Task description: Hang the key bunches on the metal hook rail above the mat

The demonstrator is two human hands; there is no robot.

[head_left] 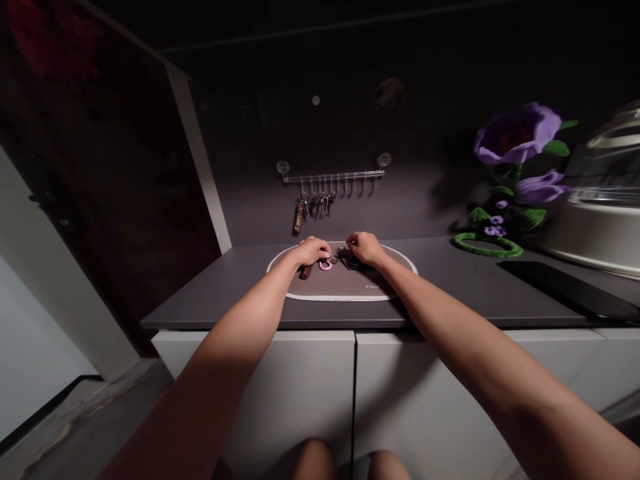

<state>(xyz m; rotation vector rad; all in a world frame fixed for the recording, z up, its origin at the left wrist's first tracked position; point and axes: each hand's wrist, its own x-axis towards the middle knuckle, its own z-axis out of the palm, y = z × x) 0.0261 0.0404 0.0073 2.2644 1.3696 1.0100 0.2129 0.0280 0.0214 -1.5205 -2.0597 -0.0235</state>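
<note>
My left hand point(313, 251) is closed above the oval mat point(335, 287), its fingers curled down over small items. Just under its fingertips lies a pink ring-shaped key holder point(325, 265), and a brown strap-like piece point(305, 272) sticks out below the palm. My right hand point(365, 247) is also closed, fingers bent in a pinch. Close by its fingers, a metal key ring point(341, 254) and a dark fob-like item point(353, 263) rest on the mat. What each hand grips is hidden behind the fingers.
Above the mat, a clear hook rail point(334, 177) on the wall carries several keys point(320, 205) and a brown tag point(299, 217). To the right stand purple fabric flowers point(520, 137), a dark flat object point(565, 290) and a pale domed appliance point(595, 220). A dark door point(100, 167) is left.
</note>
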